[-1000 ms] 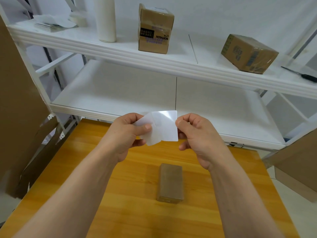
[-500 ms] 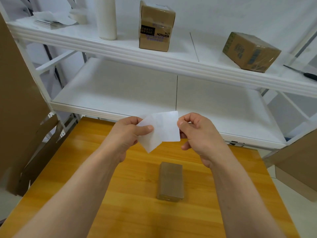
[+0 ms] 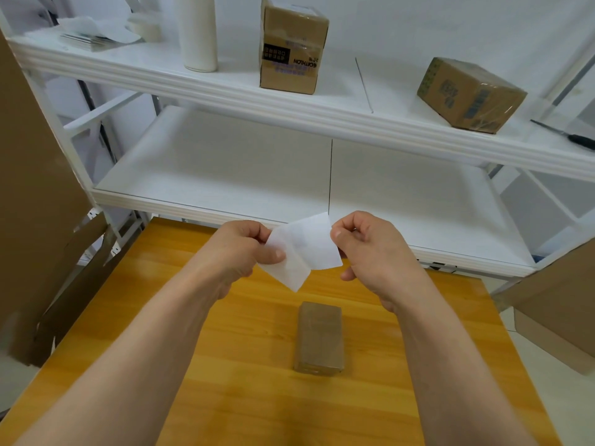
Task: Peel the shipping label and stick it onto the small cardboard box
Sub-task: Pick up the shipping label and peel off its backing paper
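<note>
A white shipping label [image 3: 314, 244] hangs in the air above the wooden table [image 3: 241, 397], partly split into two sheets. My left hand [image 3: 243, 252] pinches the lower left sheet, which points down and left. My right hand [image 3: 373, 252] pinches the right edge of the upper sheet. Below the hands, a small brown cardboard box [image 3: 318, 338] lies flat on the table, untouched, its long side running away from me.
A white shelf unit [image 3: 225, 175] stands behind the table. Its upper shelf carries two cardboard boxes [image 3: 291, 48] [image 3: 470, 96], a white cylinder [image 3: 196, 30], papers and a screwdriver [image 3: 566, 135]. Large cardboard sheets lean at the left [image 3: 35, 188] and right [image 3: 557, 304].
The two sheets have spread farther apart: the one in my left hand has swung lower and leftward. Both hands have stayed at about the same height above the box.
</note>
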A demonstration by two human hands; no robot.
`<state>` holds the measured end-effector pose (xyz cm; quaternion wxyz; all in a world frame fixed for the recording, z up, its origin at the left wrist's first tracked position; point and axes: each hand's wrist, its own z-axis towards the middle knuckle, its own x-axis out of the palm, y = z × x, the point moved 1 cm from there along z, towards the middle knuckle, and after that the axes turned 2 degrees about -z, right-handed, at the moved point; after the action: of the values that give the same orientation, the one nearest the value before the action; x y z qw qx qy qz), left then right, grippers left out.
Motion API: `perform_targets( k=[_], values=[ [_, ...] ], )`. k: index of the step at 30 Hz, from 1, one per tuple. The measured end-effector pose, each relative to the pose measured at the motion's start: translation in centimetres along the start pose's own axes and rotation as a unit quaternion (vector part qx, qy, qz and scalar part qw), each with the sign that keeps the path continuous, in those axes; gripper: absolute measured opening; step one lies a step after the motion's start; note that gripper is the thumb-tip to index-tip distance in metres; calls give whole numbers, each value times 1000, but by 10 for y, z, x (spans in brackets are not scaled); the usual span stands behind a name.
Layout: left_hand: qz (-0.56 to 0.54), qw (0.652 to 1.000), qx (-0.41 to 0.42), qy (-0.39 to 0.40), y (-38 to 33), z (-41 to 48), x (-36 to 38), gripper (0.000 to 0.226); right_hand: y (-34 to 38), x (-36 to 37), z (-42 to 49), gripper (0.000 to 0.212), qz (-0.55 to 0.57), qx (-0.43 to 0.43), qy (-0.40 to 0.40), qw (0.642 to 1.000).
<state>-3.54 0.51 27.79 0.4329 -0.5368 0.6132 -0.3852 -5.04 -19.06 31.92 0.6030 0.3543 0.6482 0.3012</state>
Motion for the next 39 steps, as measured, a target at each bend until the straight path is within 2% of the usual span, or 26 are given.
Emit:
perform_targets(
  k=[10,13,21,30,39],
  values=[
    [-53,998,-7,29,5,5,6,18,0,3,-1,17,-8,-4,9,1000],
    [-60,998,7,29,7,7,6,28,-1,2,0,16,-7,1,4,1000],
    [-49,997,48,39,7,5,5,12,-2,-4,2,17,-12,18,-4,1000],
    [-10,998,42,42,9,8,1,9,0,-4,6,17,-4,19,-11,1000],
    [-17,999,22,27,17,15,-3,11,-3,-3,10,17,-13,26,-13,999]
  ],
)
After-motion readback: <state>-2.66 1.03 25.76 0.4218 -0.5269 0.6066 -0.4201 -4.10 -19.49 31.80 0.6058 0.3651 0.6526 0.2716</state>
